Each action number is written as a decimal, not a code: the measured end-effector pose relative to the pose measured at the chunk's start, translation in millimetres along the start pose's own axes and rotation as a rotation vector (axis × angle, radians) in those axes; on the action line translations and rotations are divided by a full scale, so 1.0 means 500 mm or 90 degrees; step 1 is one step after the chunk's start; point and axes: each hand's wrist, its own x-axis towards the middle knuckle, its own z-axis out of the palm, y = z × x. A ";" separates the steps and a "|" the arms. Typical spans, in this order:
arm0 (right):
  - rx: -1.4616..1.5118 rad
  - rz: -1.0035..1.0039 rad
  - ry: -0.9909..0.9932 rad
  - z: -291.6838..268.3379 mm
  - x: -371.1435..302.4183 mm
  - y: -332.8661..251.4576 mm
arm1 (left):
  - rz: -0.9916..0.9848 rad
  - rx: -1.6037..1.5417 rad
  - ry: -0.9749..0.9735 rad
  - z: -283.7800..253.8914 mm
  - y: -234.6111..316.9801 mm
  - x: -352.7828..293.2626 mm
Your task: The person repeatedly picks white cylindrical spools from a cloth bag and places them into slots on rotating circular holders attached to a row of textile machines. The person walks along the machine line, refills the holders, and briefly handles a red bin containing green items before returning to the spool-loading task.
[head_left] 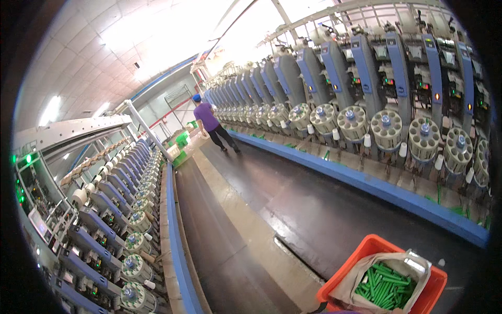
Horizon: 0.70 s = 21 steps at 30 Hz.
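Neither of my hands shows in the head view. At the lower right, close to me, is an orange plastic bin (372,242). A beige cloth bag (421,266) lines it, its edge folded over the rim. Inside lie many slim green bobbin tubes (384,285), heaped loosely. A sliver of purple cloth shows at the bottom edge beside the bin; I cannot tell what it belongs to.
Long rows of yarn winding machines (308,70) with round bobbin magazines (387,124) line both sides of the aisle. Blue rails (334,171) edge the dark floor. Farther up, a person (207,118) in a purple shirt stands near green crates (182,138).
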 end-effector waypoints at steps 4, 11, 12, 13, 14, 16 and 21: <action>0.012 0.054 -0.023 0.018 -0.010 -0.013 | -0.013 0.057 -0.068 -0.019 -0.062 0.001; 0.143 0.055 0.146 0.031 -0.083 -0.053 | 0.043 0.177 -0.095 -0.152 0.011 0.129; 0.178 0.060 0.168 0.034 -0.095 -0.063 | 0.097 0.176 -0.066 -0.162 0.054 0.147; 0.244 -0.010 0.239 0.036 -0.106 -0.068 | 0.103 0.192 -0.094 -0.172 0.107 0.175; 0.428 -0.028 0.327 0.041 -0.106 -0.084 | 0.117 0.223 -0.134 -0.163 0.171 0.204; 0.419 0.094 0.240 0.053 -0.093 -0.105 | 0.155 0.278 -0.068 -0.117 0.296 0.239; 1.001 0.290 0.332 0.106 -0.032 -0.094 | 0.313 0.052 -0.223 0.081 0.624 0.302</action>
